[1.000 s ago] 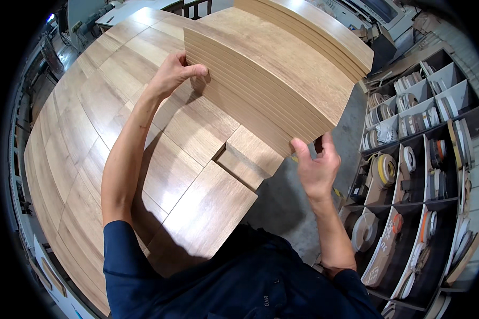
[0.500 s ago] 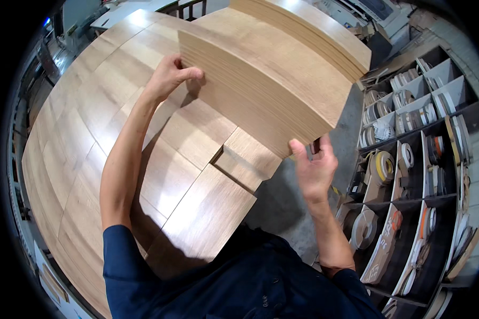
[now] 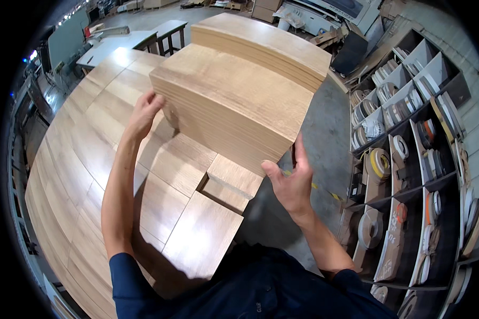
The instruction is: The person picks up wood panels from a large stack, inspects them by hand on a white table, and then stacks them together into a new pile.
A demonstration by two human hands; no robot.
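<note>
A thick stack of light wood-grain boards [image 3: 218,130] stands in front of me, its layered long edge facing my body. At its left end, my left hand [image 3: 142,114] is closed on the corner, fingers curled against the edge. My right hand [image 3: 292,186] grips the near right corner, with the thumb on the front edge and the fingers round the end, partly hidden. Under and before the stack lie more wood-grain boards [image 3: 202,228]. A small board piece [image 3: 231,175] sits beside a narrow gap among them.
Behind rises a second board stack [image 3: 266,40]. Wide wood-grain panels [image 3: 74,175] cover the surface on my left. On my right, a compartment rack [image 3: 404,196] holds several rolls of edge banding. Grey floor [image 3: 324,127] shows between. A white table [image 3: 122,45] stands at the far left.
The view has shifted, showing more of the room behind and more of the stack's top. My left thumb, earlier stretched across the front face, is now drawn in at the corner. Both hands stay at the stack's ends.
</note>
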